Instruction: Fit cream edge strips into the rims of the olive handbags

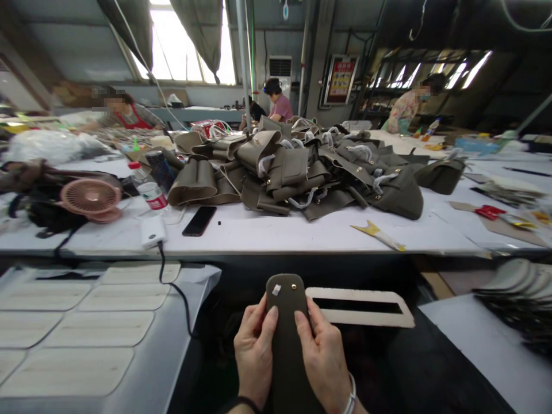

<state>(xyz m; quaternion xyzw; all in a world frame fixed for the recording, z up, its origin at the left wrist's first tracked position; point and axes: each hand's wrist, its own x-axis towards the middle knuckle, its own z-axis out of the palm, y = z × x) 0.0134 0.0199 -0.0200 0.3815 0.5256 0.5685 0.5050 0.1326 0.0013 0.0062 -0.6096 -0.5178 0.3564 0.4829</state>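
Between my two hands is a long dark olive-grey leather strip (pixel 287 339) with a rounded far end. A small brass stud (pixel 294 286) and a scrap of whitish tape (pixel 276 290) show near that end. My left hand (pixel 255 351) grips its left edge, thumb on top and fingers underneath. On the opposite edge my right hand (pixel 323 353) holds it the same way. The strip's near end runs out of view at the bottom. Just past my right fingers lies a pale rounded frame-shaped piece (pixel 366 306) with a long slot.
A heap of olive-grey leather bag parts (pixel 293 167) covers the middle of the white table (pixel 267 236). A phone (pixel 199 221), a bottle (pixel 149 187) and a pink fan (pixel 91 198) stand left. Pale panels (pixel 99 322) lie lower left, stacked pieces (pixel 517 299) lower right. Several people work behind.
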